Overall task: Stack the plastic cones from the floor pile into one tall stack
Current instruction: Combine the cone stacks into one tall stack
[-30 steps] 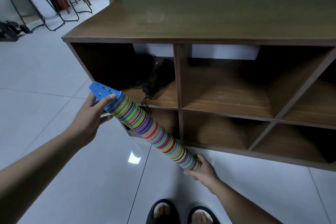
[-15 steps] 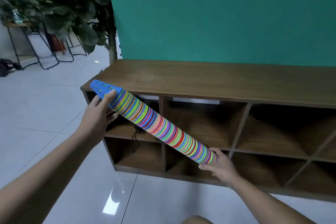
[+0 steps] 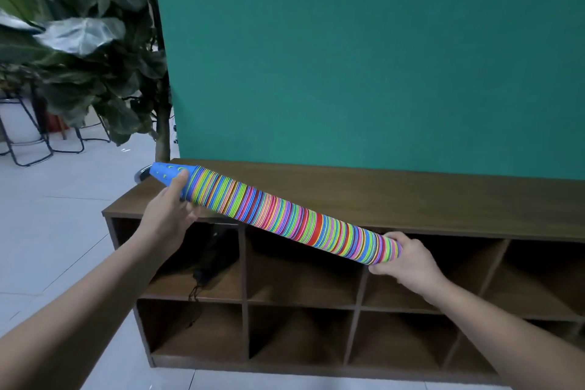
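Note:
A long stack of many-coloured plastic cones (image 3: 285, 215) lies almost level in the air, slanting down to the right, over the front edge of a wooden shelf unit (image 3: 443, 206). Its left end is a blue cone with small holes (image 3: 167, 172). My left hand (image 3: 167, 215) grips the stack from below just behind that blue cone. My right hand (image 3: 408, 260) curls round the wide right end. No floor pile of cones shows in this view.
The shelf unit has open compartments; a dark object with a cord (image 3: 205, 260) sits in the upper left one. Behind stands a teal wall (image 3: 380, 57). A large-leaved plant (image 3: 79, 41) and metal stool legs (image 3: 31, 142) are at the left. Pale floor tiles (image 3: 47, 231) lie left.
Both hands have raised the cone stack from low by the floor to the level of the shelf top. The view has tilted up; my feet are out of sight.

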Motion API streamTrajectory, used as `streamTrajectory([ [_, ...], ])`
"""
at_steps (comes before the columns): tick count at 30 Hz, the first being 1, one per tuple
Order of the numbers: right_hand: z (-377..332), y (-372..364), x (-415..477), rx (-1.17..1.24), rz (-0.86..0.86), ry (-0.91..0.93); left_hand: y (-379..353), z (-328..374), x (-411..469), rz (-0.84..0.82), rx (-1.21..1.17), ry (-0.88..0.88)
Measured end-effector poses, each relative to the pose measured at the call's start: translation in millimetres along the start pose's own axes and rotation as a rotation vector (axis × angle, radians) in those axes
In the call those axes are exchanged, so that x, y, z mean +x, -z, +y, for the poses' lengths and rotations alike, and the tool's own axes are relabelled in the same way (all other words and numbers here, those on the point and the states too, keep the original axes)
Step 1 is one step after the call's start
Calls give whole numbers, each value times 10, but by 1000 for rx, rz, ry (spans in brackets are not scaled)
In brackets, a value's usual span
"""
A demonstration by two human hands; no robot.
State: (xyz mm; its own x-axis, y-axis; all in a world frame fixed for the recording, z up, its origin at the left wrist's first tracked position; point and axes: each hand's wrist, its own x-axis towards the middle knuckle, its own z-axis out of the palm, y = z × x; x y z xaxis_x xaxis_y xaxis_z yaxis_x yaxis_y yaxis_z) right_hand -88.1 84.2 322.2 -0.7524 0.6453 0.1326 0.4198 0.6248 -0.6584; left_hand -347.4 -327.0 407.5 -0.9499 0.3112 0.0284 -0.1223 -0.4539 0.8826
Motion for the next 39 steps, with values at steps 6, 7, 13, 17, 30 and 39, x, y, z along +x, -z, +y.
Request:
streamTrajectory([
  [6,-358,523,359,-157,32,73,-152,-27,479,133,-3,17],
  [7,-411,578,429,-176,47,79,-154,-53,576,141,-12,45],
  [13,-545,710,900,-268,11,23,-236,-259,1042,145,73,119],
  [17,-505,688,1091,-277,-25,33,-216,-354,1262,175,162,227],
  [30,-531,501,889,-685,124,217,-169,-395,1130,258,1527,-353],
  [39,-496,49,932,-647,207,400,-399,-749,1329,22,1622,-585],
])
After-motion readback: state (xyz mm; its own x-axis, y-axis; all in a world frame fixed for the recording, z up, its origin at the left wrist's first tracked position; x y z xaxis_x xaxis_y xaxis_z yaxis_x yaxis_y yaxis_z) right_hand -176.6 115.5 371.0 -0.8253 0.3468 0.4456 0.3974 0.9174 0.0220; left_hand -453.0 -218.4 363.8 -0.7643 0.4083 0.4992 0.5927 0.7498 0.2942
